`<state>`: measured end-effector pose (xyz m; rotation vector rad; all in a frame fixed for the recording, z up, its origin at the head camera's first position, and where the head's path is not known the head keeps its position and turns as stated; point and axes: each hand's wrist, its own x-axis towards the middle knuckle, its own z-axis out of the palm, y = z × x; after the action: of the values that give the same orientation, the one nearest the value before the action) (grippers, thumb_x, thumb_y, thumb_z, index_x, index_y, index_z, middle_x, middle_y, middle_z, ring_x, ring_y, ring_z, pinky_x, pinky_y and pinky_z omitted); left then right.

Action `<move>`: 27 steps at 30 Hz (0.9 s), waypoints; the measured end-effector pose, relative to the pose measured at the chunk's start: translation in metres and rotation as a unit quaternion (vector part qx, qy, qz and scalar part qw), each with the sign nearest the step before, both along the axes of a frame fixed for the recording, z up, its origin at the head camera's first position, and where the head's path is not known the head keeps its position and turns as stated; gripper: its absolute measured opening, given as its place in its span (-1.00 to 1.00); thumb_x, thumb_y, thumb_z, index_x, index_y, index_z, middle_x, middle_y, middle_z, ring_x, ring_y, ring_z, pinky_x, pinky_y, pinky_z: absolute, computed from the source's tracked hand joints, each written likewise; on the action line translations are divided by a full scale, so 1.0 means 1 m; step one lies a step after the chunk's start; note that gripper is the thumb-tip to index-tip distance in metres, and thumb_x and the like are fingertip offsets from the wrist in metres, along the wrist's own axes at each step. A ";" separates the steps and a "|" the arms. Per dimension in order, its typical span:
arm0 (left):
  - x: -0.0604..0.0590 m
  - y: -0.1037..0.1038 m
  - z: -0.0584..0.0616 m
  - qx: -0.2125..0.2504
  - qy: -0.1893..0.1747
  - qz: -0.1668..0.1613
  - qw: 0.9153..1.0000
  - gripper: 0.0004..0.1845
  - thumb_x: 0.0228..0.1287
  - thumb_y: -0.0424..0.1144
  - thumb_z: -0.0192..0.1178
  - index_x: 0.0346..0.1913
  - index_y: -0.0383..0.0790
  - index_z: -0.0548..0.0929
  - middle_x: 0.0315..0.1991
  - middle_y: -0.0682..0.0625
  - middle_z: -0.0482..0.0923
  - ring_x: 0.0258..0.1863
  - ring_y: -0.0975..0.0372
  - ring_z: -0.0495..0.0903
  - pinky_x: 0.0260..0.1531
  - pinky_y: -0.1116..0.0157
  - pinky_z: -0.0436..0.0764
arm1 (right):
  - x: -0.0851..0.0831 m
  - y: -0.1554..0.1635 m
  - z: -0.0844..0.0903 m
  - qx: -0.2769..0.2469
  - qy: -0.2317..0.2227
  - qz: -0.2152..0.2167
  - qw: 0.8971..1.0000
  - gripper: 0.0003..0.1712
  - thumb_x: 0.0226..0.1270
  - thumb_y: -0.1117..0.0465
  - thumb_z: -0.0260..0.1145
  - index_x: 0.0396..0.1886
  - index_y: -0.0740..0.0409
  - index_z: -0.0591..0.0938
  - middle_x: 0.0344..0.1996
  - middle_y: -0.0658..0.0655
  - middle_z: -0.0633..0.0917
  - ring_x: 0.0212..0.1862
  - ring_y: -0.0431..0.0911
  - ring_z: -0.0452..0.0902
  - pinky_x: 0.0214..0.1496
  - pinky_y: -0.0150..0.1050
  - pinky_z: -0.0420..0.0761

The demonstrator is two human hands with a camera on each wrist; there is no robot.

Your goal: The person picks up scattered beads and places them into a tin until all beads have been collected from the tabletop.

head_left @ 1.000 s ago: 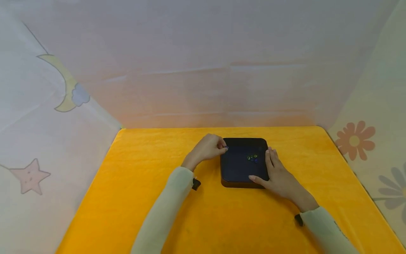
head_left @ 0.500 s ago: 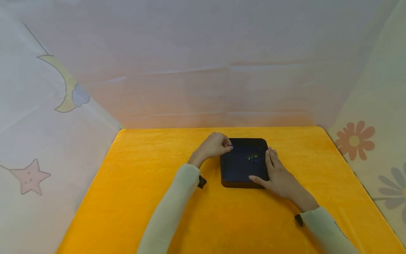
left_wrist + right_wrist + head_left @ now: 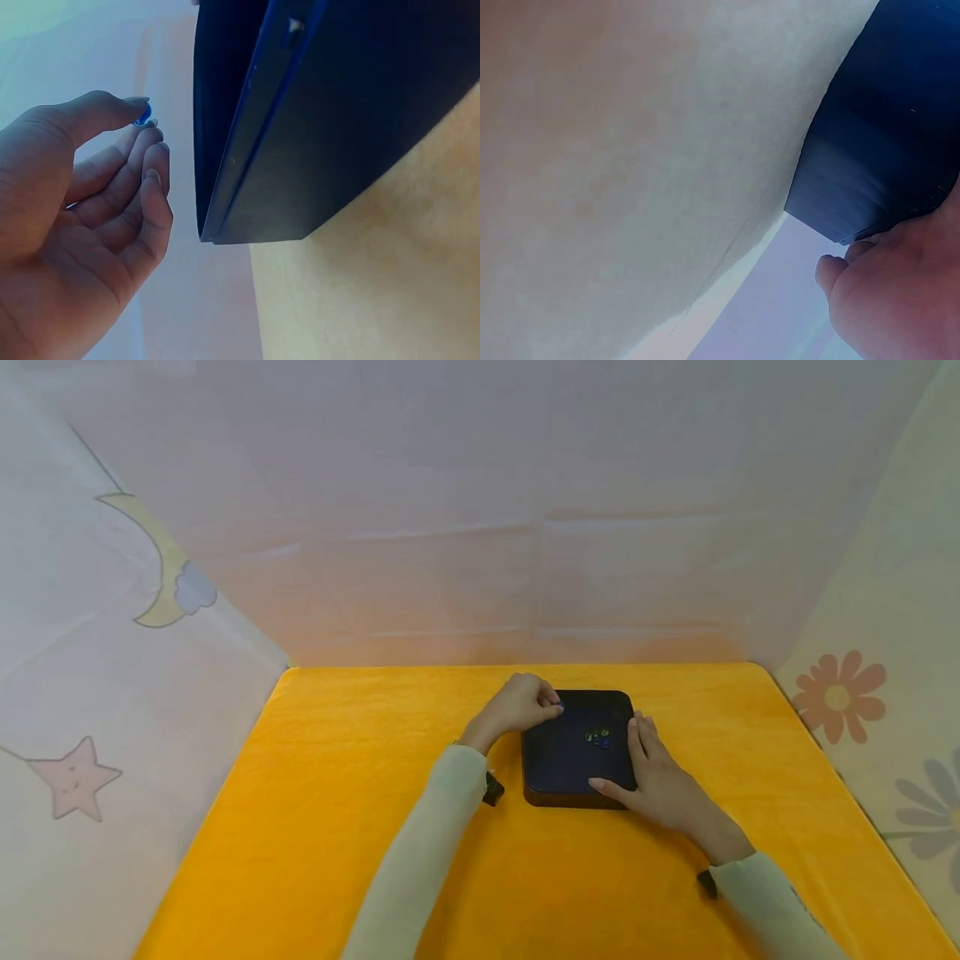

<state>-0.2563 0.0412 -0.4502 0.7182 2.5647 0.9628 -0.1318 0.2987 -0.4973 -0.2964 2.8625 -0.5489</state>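
In the head view, the left hand (image 3: 516,705) pinched a blue bead (image 3: 560,705) at the black tray's (image 3: 551,767) eleven o'clock; the right hand (image 3: 663,781) touched its three o'clock side with straight fingers. Left wrist view: the tray was at three o'clock from the bead. Right wrist view: at twelve o'clock from the hand.

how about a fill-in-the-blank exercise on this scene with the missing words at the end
The left hand pinches a small ____ piece.
The hand resting against the black tray is the ____ one.
Above the pink star, the left wall shows a yellow crescent ____.

Missing words: blue; right; moon.
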 end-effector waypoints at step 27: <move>-0.010 0.031 -0.005 0.054 -0.012 0.011 0.998 -0.79 0.51 -0.12 0.31 -0.01 -0.15 0.82 -0.10 0.00 0.80 -0.27 0.34 0.71 -0.16 0.39 0.71 | 0.001 0.000 0.000 -0.009 0.002 0.004 1.000 0.48 0.35 -0.61 0.13 0.69 0.29 -0.37 0.70 0.35 -0.40 0.71 0.41 -0.28 0.49 0.43 0.31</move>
<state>-0.2662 0.0720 -0.4554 0.7045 2.5210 1.1176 -0.1310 0.2990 -0.4977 -0.3135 2.8599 -0.5737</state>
